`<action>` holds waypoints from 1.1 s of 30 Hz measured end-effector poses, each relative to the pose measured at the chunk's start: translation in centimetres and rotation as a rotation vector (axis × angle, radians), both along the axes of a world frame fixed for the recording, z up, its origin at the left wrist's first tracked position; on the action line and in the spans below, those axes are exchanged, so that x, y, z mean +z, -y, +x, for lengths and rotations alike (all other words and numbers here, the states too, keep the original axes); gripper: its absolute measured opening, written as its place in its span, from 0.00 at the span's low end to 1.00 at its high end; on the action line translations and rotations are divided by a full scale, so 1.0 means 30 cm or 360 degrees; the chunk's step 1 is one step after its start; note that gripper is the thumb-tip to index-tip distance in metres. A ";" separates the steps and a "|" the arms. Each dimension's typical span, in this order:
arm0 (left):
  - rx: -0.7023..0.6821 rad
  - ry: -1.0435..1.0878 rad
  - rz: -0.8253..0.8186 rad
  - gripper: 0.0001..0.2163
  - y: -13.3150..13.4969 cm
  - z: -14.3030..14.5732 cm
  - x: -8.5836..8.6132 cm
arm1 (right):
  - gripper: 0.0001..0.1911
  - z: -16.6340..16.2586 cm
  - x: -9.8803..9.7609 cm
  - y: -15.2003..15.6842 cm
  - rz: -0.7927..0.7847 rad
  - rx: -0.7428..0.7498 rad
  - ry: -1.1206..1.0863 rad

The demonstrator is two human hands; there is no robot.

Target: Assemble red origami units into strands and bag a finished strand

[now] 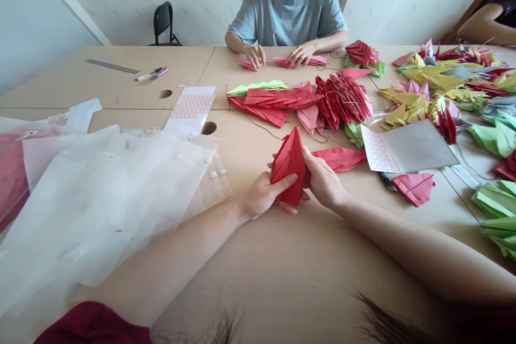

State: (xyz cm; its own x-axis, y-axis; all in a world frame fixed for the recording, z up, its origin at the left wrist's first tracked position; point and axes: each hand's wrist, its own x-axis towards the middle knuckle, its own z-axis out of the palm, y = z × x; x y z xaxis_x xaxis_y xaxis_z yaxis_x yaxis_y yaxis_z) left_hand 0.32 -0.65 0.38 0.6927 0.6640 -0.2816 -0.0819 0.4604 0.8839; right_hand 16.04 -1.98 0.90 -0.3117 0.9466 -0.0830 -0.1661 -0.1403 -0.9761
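Note:
Between both hands, just above the table, I hold a folded red paper piece [291, 158] with its pointed end up. My left hand [264, 193] grips its left side, thumb laid across the front and fingers behind. On the right edge, my right hand [324, 180] pinches it with the thumb near the middle; its other fingers are partly hidden behind the paper. Just beyond my right hand lies another folded red paper strip [341, 158]. Farther back, a stack of red folded papers [342, 99] sits beside a green folded strip [258, 87], with dark thread around them.
Translucent plastic bags [100, 188] cover the table's left side. Sticker sheets [191, 107], pens [151, 74] and a metal ruler [112, 66] lie farther back. Many coloured paper pieces [435, 75] crowd the right. Across the table, a person in a blue shirt [288, 16] handles pink folded papers [300, 61].

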 end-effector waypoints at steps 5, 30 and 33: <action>0.0050 -0.0074 -0.0010 0.24 0.004 0.006 -0.003 | 0.21 0.006 -0.003 -0.006 0.0091 -0.0095 0.0103; -0.0398 -0.0262 -0.0004 0.23 0.002 -0.014 0.027 | 0.14 0.203 0.174 -0.087 0.0221 0.0315 0.0894; -0.0390 -0.0277 -0.0025 0.24 0.002 -0.013 0.029 | 0.17 0.207 0.186 -0.086 0.0104 0.0417 0.0791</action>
State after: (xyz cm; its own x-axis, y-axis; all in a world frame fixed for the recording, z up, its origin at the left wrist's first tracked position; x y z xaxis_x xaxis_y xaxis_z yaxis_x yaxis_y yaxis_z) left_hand -0.08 -0.72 1.25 0.7723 0.4774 -0.4190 0.1853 0.4617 0.8675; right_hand 22.26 0.60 6.47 -0.4753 0.8510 -0.2235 0.3477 -0.0517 -0.9362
